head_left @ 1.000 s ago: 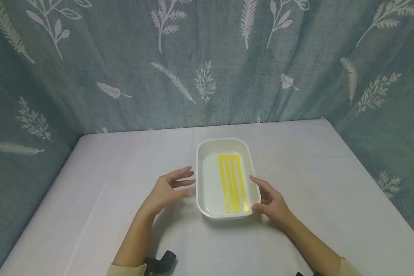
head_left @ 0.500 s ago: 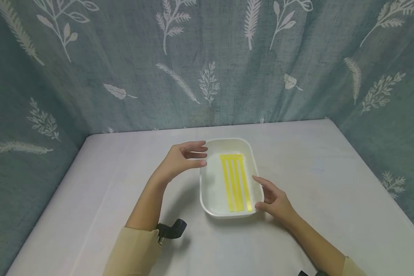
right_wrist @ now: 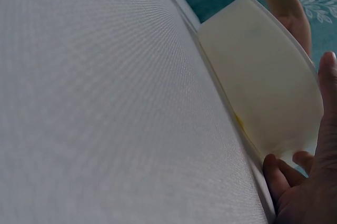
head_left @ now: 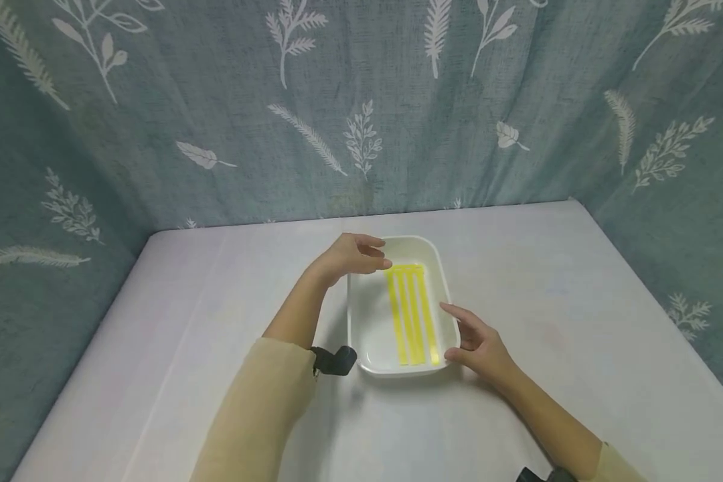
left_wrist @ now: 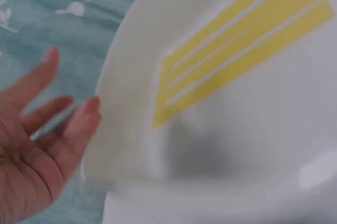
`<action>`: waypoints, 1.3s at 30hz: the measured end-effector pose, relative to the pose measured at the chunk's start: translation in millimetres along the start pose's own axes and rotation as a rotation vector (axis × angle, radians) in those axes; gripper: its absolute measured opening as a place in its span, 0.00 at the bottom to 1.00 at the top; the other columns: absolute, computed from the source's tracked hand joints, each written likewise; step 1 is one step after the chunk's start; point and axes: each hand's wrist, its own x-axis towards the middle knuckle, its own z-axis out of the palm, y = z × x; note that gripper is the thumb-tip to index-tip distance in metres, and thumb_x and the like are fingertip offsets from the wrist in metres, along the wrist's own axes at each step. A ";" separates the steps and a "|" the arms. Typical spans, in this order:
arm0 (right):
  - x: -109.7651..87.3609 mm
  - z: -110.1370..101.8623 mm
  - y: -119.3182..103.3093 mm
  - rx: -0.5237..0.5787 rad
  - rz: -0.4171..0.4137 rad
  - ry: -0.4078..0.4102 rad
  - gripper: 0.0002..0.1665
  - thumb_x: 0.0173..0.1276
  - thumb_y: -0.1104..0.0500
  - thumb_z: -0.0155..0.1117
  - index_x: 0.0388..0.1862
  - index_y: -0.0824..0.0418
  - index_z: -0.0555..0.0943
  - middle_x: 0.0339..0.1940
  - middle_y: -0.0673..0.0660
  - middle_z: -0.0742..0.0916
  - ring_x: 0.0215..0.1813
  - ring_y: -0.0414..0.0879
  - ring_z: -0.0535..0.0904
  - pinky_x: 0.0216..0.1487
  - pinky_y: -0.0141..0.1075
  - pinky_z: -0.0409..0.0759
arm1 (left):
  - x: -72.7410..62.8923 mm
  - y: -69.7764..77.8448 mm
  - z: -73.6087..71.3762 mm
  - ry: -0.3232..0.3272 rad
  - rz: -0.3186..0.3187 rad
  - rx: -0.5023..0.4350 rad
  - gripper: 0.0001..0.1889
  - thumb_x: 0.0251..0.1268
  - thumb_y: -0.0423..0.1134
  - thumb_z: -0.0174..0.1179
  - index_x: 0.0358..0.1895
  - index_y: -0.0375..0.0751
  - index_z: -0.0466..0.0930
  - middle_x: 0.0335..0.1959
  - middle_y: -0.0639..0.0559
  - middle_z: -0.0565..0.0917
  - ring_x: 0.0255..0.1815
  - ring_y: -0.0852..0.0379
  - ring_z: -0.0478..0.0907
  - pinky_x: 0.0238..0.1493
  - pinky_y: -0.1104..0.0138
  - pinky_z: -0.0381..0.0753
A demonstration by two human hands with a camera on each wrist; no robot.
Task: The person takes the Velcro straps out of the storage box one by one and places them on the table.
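A white rectangular tray [head_left: 370,328] with rounded corners lies on the table. On its inner bottom are several long yellow strips [head_left: 414,321], met by a crosswise yellow strip at the far end. My left hand [head_left: 358,254] is over the tray's far left part, fingers loosely extended and holding nothing. The left wrist view shows that hand [left_wrist: 47,134] beside the tray wall, fingers apart. My right hand [head_left: 482,348] holds the tray's near right corner, thumb and index finger at the rim. In the right wrist view its fingers [right_wrist: 279,176] lie against the tray's outer side.
A white cloth covers the table [head_left: 217,335]. Blue-green curtains [head_left: 229,120] with white leaf prints stand behind it and at both sides. A black wrist camera mount [head_left: 334,361] on the left wrist hangs near the tray's left edge.
My left hand has moved from the tray's left side forward and right, over its far left part. The right hand has stayed at the near right corner, and the tray has hardly moved.
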 end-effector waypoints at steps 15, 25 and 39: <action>-4.7 0.7 2.1 0.037 0.021 -0.023 0.41 0.58 0.67 0.68 0.68 0.70 0.62 0.60 0.81 0.70 0.54 0.45 0.80 0.43 0.37 0.83 | 33.1 -23.7 62.4 0.365 -0.177 -0.049 0.29 0.49 0.26 0.69 0.59 0.29 0.72 0.59 0.37 0.75 0.55 0.42 0.77 0.58 0.60 0.76; -5.8 1.3 0.4 0.009 0.004 -0.002 0.41 0.56 0.67 0.70 0.67 0.70 0.63 0.55 0.82 0.74 0.52 0.45 0.81 0.43 0.35 0.83 | 38.7 -30.2 68.2 0.454 -0.263 -0.032 0.33 0.39 0.19 0.70 0.57 0.33 0.75 0.61 0.41 0.74 0.63 0.43 0.69 0.65 0.59 0.68; -0.9 1.4 -0.8 0.017 0.017 -0.019 0.40 0.57 0.66 0.69 0.68 0.69 0.63 0.56 0.81 0.74 0.50 0.44 0.82 0.41 0.35 0.84 | 37.1 -29.2 63.4 0.450 -0.262 0.091 0.27 0.44 0.23 0.69 0.52 0.37 0.75 0.53 0.41 0.76 0.56 0.45 0.73 0.58 0.60 0.74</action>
